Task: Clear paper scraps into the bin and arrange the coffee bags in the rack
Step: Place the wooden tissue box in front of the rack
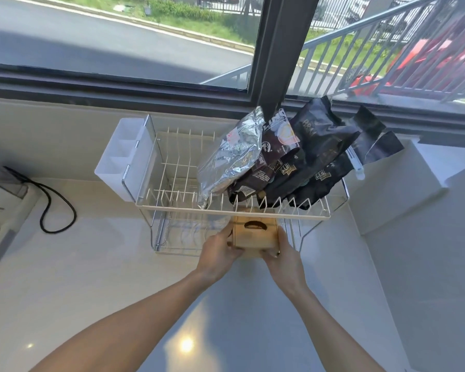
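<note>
A two-tier wire rack [172, 208] stands on the white counter under the window. Several coffee bags lean in its upper tier on the right: a silver foil bag [231, 157], a dark brown bag [269, 162] and black bags [322, 146]. Under the upper tier, at the rack's front, sits a small wooden bin [255, 237] with a slot handle. My left hand [218, 253] grips its left side and my right hand [285, 260] grips its right side. No paper scraps are visible.
A white plastic caddy [121, 157] hangs on the rack's left end. A black cable [54, 208] loops on the counter at left, next to a grey appliance edge [3, 183]. A white ledge [403, 189] rises at the right.
</note>
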